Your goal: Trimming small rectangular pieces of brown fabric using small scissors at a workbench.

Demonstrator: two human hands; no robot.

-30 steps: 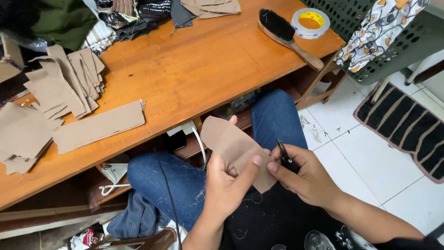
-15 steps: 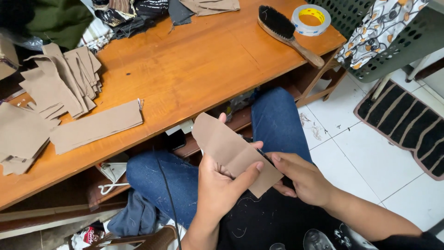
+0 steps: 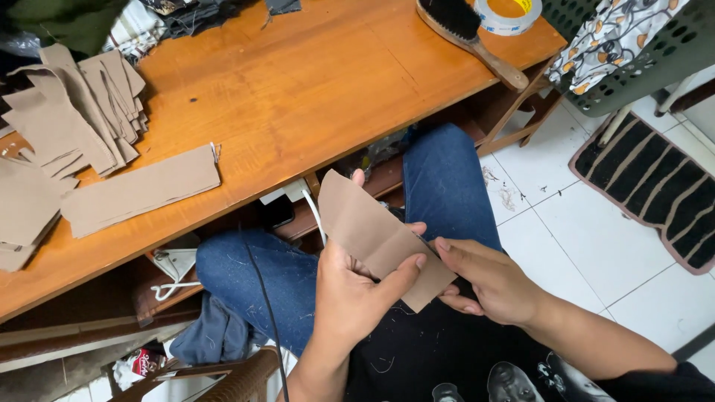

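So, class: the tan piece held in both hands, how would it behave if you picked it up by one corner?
The tan piece probably flops: it already bends along a crease between the left hand and right hand. It looks thin and flat like the cut stack on the table, so likely light. Its matte surface suggests it won't slip.

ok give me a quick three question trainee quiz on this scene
1. True or false: both hands grip the tan cut fabric piece.
2. What lies at the orange wooden table's far right corner beside the black-bristled wooden brush? A) scissors B) roll of tape C) hammer
3. Which hand's thumb presses on the front of the piece?

Key: 1 true; 2 B, the roll of tape; 3 the left hand, while the right hand grips its right edge.
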